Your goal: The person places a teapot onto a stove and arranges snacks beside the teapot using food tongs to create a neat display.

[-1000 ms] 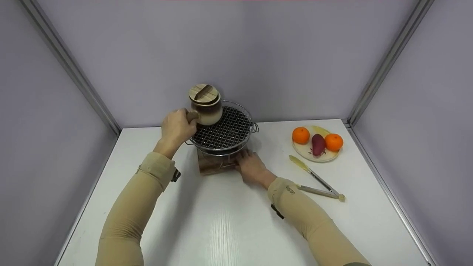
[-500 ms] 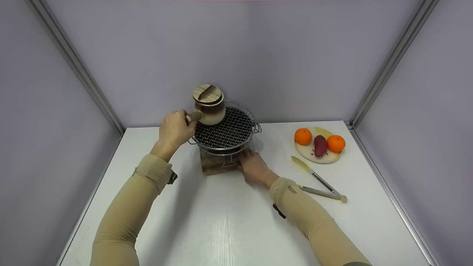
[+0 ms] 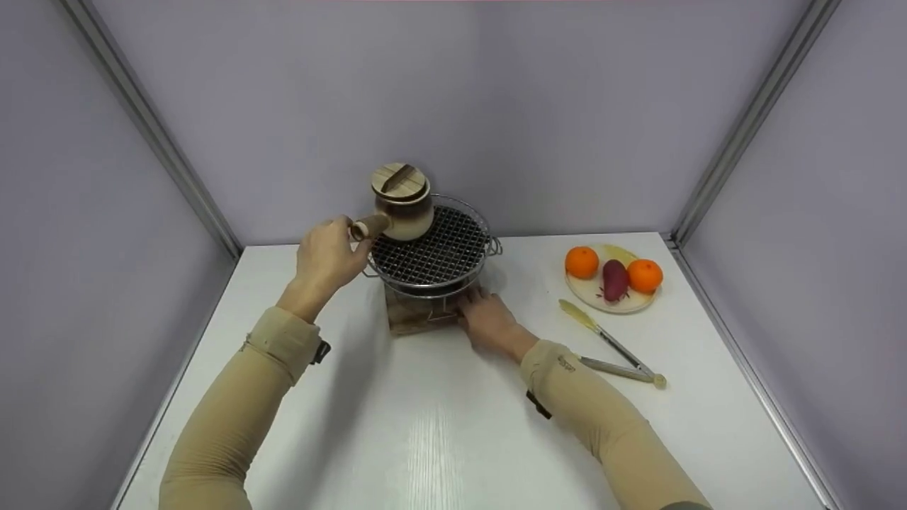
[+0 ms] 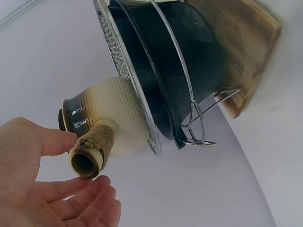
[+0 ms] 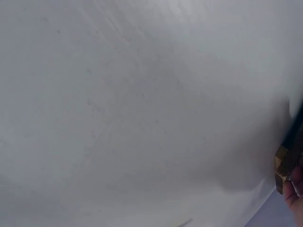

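Note:
A small two-tone clay pot [image 3: 407,218] with a slatted wooden lid [image 3: 399,181] stands on the left back part of the round mesh grill [image 3: 432,251]. Its cord-wrapped side handle [image 4: 97,142] points toward my left hand [image 3: 326,258]. In the left wrist view, the thumb and relaxed fingertips lie around the handle's hollow end, loosely spread. Under the grill, the dark stove bowl [image 4: 189,56] in a wire frame sits on a wooden base board [image 3: 411,317]. My right hand [image 3: 490,322] holds the board's right edge; the right wrist view shows only its fingers at a corner.
Right of the stove, a plate [image 3: 599,301] bears two oranges [image 3: 582,262] [image 3: 645,275] and a purple sweet potato [image 3: 615,280]. Spread tongs [image 3: 623,354] lie in front of it, partly behind my right sleeve. Grey panels enclose the white table [image 3: 425,439] at the back and sides.
My left hand has loosened and drawn back left from the pot's handle, baring its hollow end. The pot stays on the grill. My right hand keeps its place at the board.

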The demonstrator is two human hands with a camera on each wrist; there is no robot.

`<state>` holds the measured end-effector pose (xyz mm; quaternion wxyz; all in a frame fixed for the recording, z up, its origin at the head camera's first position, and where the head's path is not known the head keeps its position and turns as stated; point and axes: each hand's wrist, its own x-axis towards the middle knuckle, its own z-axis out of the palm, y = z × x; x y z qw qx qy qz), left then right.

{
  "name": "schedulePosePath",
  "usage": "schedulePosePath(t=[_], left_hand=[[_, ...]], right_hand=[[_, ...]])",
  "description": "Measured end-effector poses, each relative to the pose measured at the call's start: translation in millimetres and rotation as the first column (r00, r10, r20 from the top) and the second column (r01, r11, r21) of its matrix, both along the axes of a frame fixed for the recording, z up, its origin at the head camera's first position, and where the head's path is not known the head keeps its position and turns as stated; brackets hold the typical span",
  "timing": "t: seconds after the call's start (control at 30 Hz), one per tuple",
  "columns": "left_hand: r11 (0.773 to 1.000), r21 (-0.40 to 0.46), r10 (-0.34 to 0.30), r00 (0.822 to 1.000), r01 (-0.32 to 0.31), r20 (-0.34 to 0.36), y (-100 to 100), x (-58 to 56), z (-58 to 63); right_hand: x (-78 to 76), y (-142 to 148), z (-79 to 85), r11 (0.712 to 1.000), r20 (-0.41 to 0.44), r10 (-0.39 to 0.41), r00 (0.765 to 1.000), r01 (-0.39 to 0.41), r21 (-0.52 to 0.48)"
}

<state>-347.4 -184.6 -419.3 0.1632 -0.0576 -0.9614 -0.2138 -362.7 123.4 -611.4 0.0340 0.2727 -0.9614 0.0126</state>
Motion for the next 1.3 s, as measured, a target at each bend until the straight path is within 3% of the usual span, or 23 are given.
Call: schedulePosePath(t=[0.47, 0.73, 1.1, 1.3], left_hand=[[1.000, 0.012, -0.007, 1.000, 0.007, -0.006, -16.2, 22.6, -10.7], [1.000, -0.002, -0.021, 0.999, 0.021, -0.036, -20.3, 34.5, -26.6], [1.000, -0.003, -0.022, 0.999, 0.022, -0.036, -12.9, 47.4, -54.2], [0.998, -0.052, -0.036, 0.998, 0.034, -0.046, -6.4, 53.8, -68.0]], right_hand=[[9.2, 3.3, 9.8, 1.000, 0.059, -0.005, 0.998, 0.005, 0.008], [12.7, 4.4, 13.7, 1.000, 0.091, -0.009, 0.996, 0.010, -0.017], [18.6, 11.5, 23.8, 0.998, 0.092, 0.053, 0.994, -0.049, -0.046], [22.4, 19.4, 27.9, 0.996, 0.115, 0.058, 0.992, -0.051, -0.068]])
